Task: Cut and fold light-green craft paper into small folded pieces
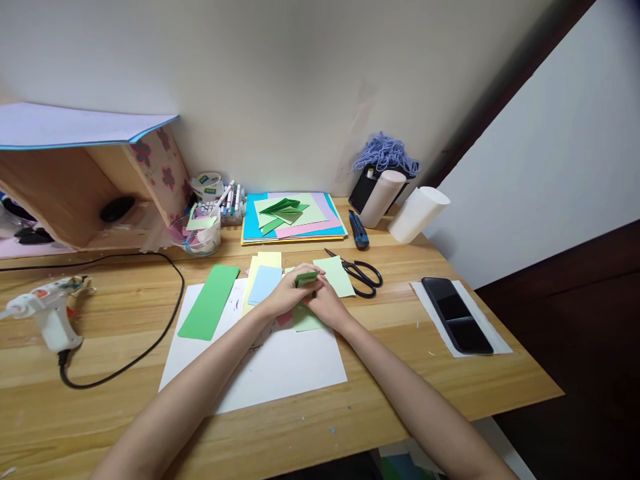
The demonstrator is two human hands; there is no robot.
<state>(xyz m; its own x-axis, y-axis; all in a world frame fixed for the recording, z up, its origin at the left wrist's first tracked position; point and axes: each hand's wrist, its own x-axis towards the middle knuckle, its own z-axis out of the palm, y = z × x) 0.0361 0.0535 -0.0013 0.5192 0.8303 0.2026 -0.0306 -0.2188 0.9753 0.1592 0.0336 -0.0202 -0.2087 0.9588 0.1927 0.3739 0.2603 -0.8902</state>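
Small green paper piece (306, 279) pinched between fingers of both hands: left hand (289, 291) closed on its left part, right hand (327, 303) gripping right edge, above far side of white paper sheet (295, 363) on wooden counter (280, 441).

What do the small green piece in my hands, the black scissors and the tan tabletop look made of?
Small green piece: matte paper, probably; thin edge. Black scissors: glossy handles, likely plastic; slim blades, presumably metal. Tan tabletop: satin wood or wood-look laminate; visible grain.
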